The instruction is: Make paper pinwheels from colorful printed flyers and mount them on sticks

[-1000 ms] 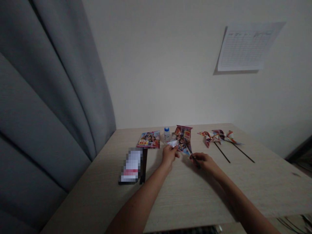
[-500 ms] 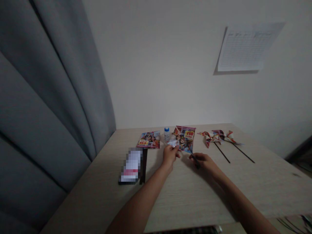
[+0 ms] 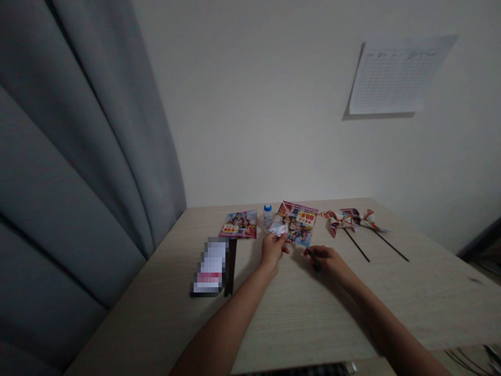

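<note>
Between my hands a colourful printed paper (image 3: 298, 222) is held up, its lower left corner pinched in my left hand (image 3: 274, 248). My right hand (image 3: 324, 257) is closed on a dark tool (image 3: 314, 259), which looks like scissors; its tip meets the paper's lower right corner. Just behind my left hand stands a small clear bottle (image 3: 267, 216) with a blue cap. A second printed paper (image 3: 239, 224) lies flat to the left of the bottle.
A phone (image 3: 211, 266) and dark sticks (image 3: 230, 269) lie at the left. Two paper pinwheels (image 3: 342, 223) on dark sticks rest at the right of the table (image 3: 274, 324). A grey curtain (image 3: 86, 156) hangs on the left.
The printed paper has turned slightly and its right side has opened out further to the right. Both hands have hardly moved.
</note>
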